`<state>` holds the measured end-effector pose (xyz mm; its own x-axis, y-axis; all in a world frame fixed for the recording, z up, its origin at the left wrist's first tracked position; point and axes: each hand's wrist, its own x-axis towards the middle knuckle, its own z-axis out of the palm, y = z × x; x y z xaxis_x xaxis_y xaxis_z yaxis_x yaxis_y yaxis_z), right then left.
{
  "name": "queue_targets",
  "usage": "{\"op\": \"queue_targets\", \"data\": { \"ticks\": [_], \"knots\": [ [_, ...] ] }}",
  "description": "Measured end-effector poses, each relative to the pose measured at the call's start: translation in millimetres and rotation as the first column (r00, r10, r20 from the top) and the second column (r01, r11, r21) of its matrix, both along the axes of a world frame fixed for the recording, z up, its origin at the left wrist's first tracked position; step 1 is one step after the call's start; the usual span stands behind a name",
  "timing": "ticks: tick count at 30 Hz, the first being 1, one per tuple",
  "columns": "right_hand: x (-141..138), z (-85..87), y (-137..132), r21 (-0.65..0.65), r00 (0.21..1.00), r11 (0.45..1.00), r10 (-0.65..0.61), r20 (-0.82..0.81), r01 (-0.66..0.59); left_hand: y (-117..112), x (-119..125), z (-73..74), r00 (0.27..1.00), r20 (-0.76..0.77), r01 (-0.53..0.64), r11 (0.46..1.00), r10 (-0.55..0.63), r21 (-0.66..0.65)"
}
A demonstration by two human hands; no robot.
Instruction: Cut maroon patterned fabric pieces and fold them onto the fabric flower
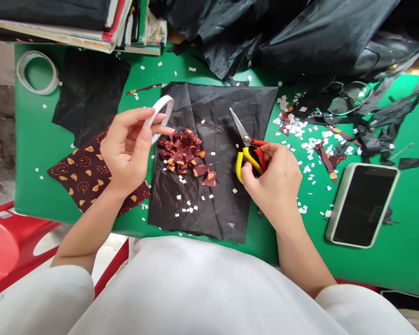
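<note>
1. The left hand [125, 149] is raised at about 9 o'clock from the middle of the view. It pinches a white tape roll [157, 109] between thumb and fingertips. The roll stands on edge at the hand's 1 o'clock.
2. The right hand [275, 181] sits at 3 o'clock, its fingers curled and pressed together around the yellow-and-red handles of the scissors [248, 148]. The blades lie together and point toward 11 o'clock (whether they rest on the cloth or hover just over it, I cannot tell).
3. Between the two hands, a maroon fabric rosette [182, 152] with orange drops lies on a creased black cloth [212, 204]. It is just beside the tape roll, at the roll's 5 o'clock.
4. The black cloth is spread on the green surface [35, 153].
5. A flat piece of patterned fabric [87, 179], in the same maroon print, lies at 8 o'clock, partly under the left wrist.
6. A second tape roll [20, 70] lies flat at 10 o'clock, well apart from both hands.
7. A phone [363, 204] with a dark screen lies face up at 4 o'clock, near the right hand. White paper bits [300, 132] are strewn between them and over the cloth.
8. Black plastic sheets [300, 32] are heaped from 12 to 2 o'clock, and a stack of books [73, 23] sits at 11 o'clock.
</note>
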<state>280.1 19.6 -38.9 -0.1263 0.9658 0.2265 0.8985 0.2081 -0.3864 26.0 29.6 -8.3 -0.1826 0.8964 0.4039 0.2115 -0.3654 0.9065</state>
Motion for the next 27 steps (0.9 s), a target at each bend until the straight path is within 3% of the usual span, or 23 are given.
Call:
{"op": "queue_targets", "data": {
  "ticks": [6,10,13,18,27],
  "knots": [
    [2.1,3.9,3.1,0.131,0.999,0.991,-0.029,-0.042,0.035,-13.3,9.8,10.2,0.988,0.067,0.138,0.99,-0.137,-0.019],
    [-2.8,9.4,-1.5,0.296,0.992,0.955,0.049,-0.116,-0.013,-19.3,13.0,8.7,0.967,0.019,0.254,0.967,-0.254,-0.006],
    [-8.3,12.2,-6.9,0.322,0.98,0.943,0.132,-0.148,-0.079,-21.8,14.4,5.6,0.941,0.003,0.338,0.941,-0.338,0.015],
    [-16.0,17.0,-12.9,0.245,0.968,0.95,0.225,-0.107,-0.193,-22.7,16.4,5.2,0.943,-0.027,0.333,0.942,-0.332,0.038],
    [-19.8,18.5,-14.0,0.232,0.964,0.947,0.249,-0.095,-0.222,-25.1,17.9,5.6,0.954,-0.055,0.291,0.954,-0.295,-0.073]
  ]
}}
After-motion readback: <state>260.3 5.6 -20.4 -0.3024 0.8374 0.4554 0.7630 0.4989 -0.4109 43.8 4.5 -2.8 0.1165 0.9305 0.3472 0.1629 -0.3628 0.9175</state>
